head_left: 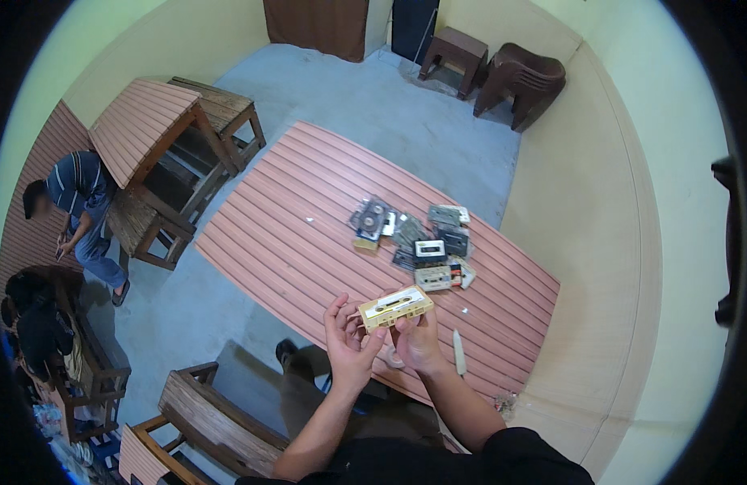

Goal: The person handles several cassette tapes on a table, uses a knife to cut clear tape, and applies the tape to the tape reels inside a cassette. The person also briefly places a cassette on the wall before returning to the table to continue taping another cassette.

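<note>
A cream-yellow cassette tape [396,309] with a white label is held up above the near edge of the table, slightly tilted. My left hand [351,346] grips its left end, with the thumb in front and the fingers behind. On the lower right side, my right hand [420,343] pinches the same cassette. Beyond my hands lies a loose pile of cassettes, among them a black one with a white label [429,250], a grey one [433,278] and clear ones [373,217]. A pale, slim, pointed tool [458,352] rests right of my right hand.
The pink ribbed table [268,210] stands before me. Beneath my hands is a whitish ring-like item [394,357], partly hidden. Small clutter [504,402] sits at the table's near right corner. A wooden bench [216,416] is at lower left; another person [78,194] sits at far left.
</note>
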The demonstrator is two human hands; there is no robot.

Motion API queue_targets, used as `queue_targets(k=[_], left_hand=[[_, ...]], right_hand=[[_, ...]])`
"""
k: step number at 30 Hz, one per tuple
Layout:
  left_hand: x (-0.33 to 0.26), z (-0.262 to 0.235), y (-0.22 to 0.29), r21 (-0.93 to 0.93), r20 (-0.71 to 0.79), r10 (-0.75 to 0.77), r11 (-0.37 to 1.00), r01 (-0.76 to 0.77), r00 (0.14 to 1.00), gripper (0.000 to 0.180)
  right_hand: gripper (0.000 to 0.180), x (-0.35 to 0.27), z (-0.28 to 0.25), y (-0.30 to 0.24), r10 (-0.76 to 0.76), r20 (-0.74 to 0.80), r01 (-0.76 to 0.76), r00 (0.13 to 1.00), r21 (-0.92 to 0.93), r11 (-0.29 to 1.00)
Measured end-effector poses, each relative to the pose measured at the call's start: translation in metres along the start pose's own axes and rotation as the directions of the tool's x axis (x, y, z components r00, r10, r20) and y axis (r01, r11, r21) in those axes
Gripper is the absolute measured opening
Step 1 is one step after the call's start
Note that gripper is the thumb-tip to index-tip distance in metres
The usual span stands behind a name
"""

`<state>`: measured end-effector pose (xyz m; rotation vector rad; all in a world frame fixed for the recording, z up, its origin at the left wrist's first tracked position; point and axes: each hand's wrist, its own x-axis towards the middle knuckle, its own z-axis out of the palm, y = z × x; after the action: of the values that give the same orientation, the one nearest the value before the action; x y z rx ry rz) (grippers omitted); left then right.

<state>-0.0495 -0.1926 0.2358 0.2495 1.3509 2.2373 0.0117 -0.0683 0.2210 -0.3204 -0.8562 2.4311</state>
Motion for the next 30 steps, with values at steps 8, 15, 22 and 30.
queue_targets(k=[8, 15, 22, 30], left_hand=[[0.048, -0.106, 0.123, -0.080, 0.101, -0.059, 0.995, 0.067, 0.993, 0.074], [0.082, -0.163, 0.199, -0.069, 0.118, -0.198, 0.976, 0.206, 0.973, 0.064], [0.164, -0.200, 0.223, -0.069, 0.142, -0.170, 0.981, 0.181, 0.975, 0.048], [0.301, -0.210, 0.300, -0.228, 0.226, 0.001, 0.972, 0.052, 0.974, 0.045]], right_hand=[[0.039, -0.001, 0.158, 0.091, -0.173, -0.192, 0.158, 0.966, -0.092, 0.983], [0.029, 0.019, 0.256, 0.149, -0.215, -0.341, 0.203, 0.915, -0.070, 0.977], [0.037, 0.091, 0.285, 0.196, -0.302, -0.390, 0.273, 0.870, -0.130, 0.953], [0.065, 0.214, 0.322, 0.190, -0.663, -0.020, 0.570, 0.748, -0.492, 0.658]])
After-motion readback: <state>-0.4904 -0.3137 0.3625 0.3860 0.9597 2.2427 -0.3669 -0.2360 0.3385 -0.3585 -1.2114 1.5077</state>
